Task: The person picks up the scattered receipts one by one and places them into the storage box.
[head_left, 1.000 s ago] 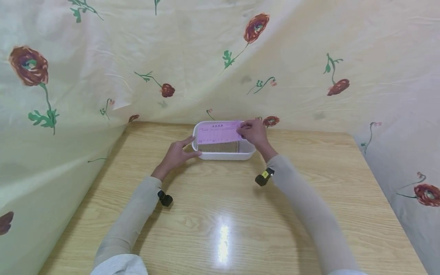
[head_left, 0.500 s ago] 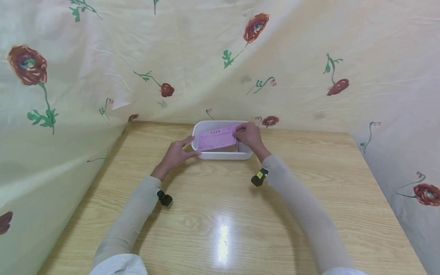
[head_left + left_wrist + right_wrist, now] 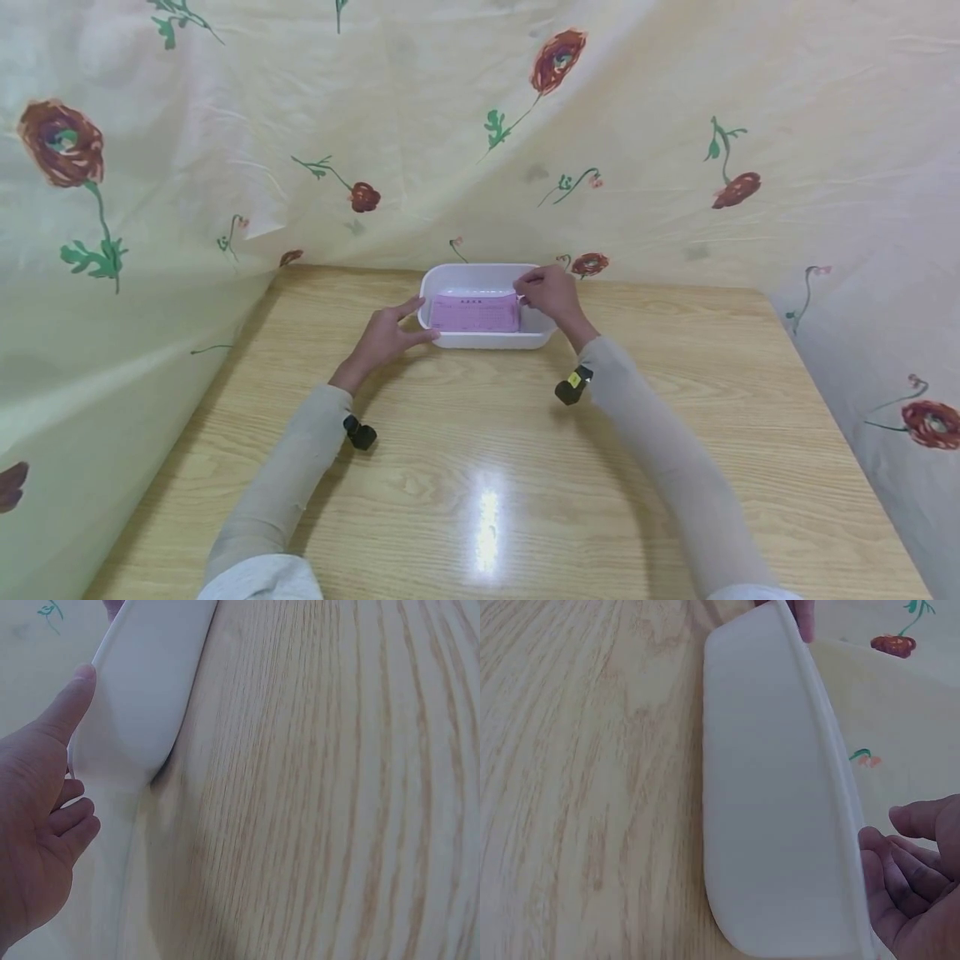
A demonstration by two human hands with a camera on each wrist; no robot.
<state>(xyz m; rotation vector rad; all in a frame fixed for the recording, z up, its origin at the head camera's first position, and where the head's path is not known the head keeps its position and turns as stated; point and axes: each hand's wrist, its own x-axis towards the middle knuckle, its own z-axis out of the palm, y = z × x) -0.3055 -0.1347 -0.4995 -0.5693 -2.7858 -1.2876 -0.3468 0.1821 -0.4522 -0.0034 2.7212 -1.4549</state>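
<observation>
A pink printed slip lies inside a white plastic basin at the back of the table. My left hand holds the basin's left end, its thumb at the front corner and its fingers at the left rim. In the left wrist view, the thumb of that left hand lies along the basin's rim. Over the basin's right end is my right hand, beside the slip's right edge. The right wrist view shows this right hand with loosely bent fingers, thumb apart, and nothing seen between them.
The basin stands on a wood-grain table, close to a flowered cloth hanging behind it. The cloth also runs along the left and right sides. A small black camera sits on each wrist.
The pink slip has gone down from the raised right hand into the basin, covering the brownish slip seen there earlier. My right hand has let go of it. The left hand stays put.
</observation>
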